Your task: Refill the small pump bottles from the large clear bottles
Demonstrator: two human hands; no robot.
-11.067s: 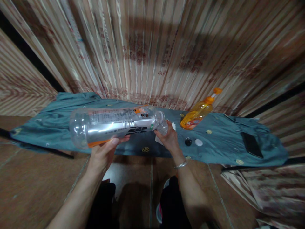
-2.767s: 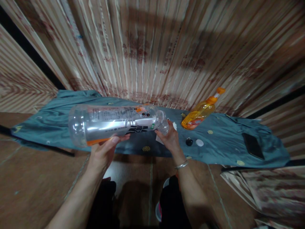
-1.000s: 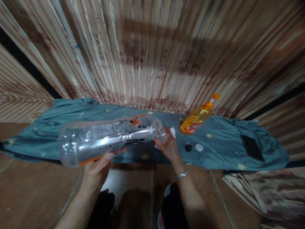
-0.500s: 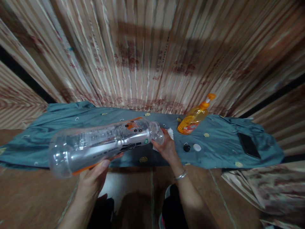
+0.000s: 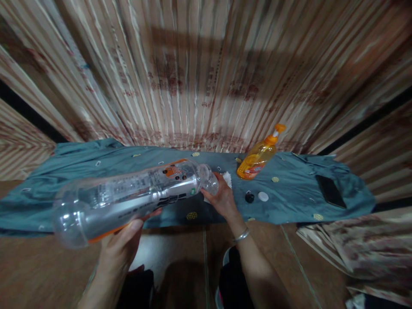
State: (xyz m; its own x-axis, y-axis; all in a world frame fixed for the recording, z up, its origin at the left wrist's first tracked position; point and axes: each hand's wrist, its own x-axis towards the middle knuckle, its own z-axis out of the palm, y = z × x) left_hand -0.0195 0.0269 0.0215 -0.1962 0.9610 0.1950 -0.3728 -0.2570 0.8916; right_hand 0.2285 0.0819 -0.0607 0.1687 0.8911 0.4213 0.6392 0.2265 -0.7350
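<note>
A large clear plastic bottle (image 5: 128, 197) with a silver and orange label lies nearly level in the air, its base to the left. My left hand (image 5: 124, 240) is closed round its underside near the base. At the other end, my right hand (image 5: 222, 197) is closed on a small clear plastic container (image 5: 210, 180) beside the large bottle's neck. Whether the two pieces touch or fit into each other I cannot tell. Part of a white tissue (image 5: 227, 178) shows behind my right fingers.
A pump bottle of orange liquid (image 5: 254, 165) stands on the teal cloth (image 5: 289, 201), right of my hands. Closer in lie a small black round item (image 5: 249, 197) and a white disc (image 5: 263, 196). A dark phone (image 5: 330, 191) lies farther right. Striped curtain (image 5: 193, 86) hangs behind.
The large bottle's base end has dropped slightly and shifted left in view. Both hands keep their holds. The whole scene has slid a little left with the camera.
</note>
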